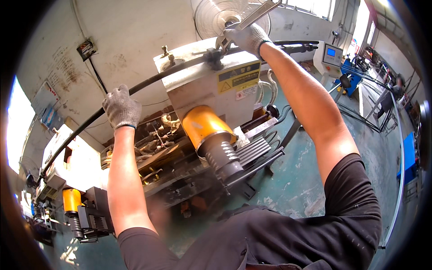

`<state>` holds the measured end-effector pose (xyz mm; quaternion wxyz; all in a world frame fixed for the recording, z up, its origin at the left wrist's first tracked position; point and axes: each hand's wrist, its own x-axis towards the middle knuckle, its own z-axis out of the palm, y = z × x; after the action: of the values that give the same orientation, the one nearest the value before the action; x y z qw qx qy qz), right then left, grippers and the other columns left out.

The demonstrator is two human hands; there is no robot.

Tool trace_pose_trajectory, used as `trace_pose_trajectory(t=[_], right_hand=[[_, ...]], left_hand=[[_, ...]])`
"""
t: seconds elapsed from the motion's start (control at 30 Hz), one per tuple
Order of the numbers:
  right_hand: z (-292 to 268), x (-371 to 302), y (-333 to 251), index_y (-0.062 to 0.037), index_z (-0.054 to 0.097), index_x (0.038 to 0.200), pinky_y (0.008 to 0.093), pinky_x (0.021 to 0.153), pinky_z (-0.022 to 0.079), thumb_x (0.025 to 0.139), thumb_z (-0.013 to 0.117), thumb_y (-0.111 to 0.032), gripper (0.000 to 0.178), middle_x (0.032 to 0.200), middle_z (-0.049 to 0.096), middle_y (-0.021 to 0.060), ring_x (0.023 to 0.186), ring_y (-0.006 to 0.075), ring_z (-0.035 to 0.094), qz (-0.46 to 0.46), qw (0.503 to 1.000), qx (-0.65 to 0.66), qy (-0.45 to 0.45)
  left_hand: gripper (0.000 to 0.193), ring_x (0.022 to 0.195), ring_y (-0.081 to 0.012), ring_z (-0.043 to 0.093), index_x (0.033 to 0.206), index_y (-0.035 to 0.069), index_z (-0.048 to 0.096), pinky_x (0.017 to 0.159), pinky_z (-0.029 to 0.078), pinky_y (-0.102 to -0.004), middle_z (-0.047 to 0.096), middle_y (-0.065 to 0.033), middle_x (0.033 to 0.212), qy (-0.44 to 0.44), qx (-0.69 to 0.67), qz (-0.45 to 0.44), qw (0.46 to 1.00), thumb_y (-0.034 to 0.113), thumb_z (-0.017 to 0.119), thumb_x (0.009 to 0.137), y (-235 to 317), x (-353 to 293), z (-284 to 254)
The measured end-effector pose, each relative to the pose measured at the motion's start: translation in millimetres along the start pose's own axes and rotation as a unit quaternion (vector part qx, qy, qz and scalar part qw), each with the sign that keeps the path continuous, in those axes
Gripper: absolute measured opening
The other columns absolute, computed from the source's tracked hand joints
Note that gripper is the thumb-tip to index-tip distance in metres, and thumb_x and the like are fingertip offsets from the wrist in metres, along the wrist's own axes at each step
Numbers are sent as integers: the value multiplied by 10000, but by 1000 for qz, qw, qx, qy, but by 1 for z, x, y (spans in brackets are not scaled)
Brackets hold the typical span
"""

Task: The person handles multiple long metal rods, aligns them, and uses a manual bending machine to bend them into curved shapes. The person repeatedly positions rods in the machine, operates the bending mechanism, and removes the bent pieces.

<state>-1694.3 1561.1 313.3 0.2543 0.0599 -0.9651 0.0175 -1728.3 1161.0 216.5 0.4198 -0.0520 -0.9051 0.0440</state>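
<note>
Both my hands wear grey knit gloves. My left hand (121, 108) is closed around a long dark rod (155, 79) with a ribbed surface, which runs across the front of the machine. In my right hand (247, 38) is a large adjustable wrench (258, 15), its handle pointing up and right. The wrench's jaws are at a dark clamp block (214, 58) on top of the white machine housing (180, 96); whether they grip it I cannot tell. Below the block, a yellow cylinder (204, 126) with a dark coiled spring sticks out toward me.
A fan (229, 18) stands behind the machine by the wall. Cluttered parts fill a shelf (153, 144) below the rod. A control box (330, 56) with a blue screen is on the right. At lower left is a second yellow-cylinder unit (72, 200). Another person (391, 96) is far right.
</note>
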Motion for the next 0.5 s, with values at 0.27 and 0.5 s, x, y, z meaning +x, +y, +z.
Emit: trace_pose_trajectory(t=[0.27,0.5], right_hand=[[-9,8,-17,-102,733,1201,406,853,592,1058,514,-254,302,982,746,137,884,271,732,55,996,68,-2],[6,26,3,-161,714,1276,415,832,614,1019,562,-169,298,1038,775,113,927,289,757,8,999,-39,-19]], left_hand=[[241,1022,-362,683,987,66,695,921,512,-483,719,-164,1003,2,7,-6,1000,120,646,756,4,1,-2],[236,1016,-352,689,978,71,691,909,514,-483,720,-160,1004,15,17,-10,1000,128,646,753,11,3,3]])
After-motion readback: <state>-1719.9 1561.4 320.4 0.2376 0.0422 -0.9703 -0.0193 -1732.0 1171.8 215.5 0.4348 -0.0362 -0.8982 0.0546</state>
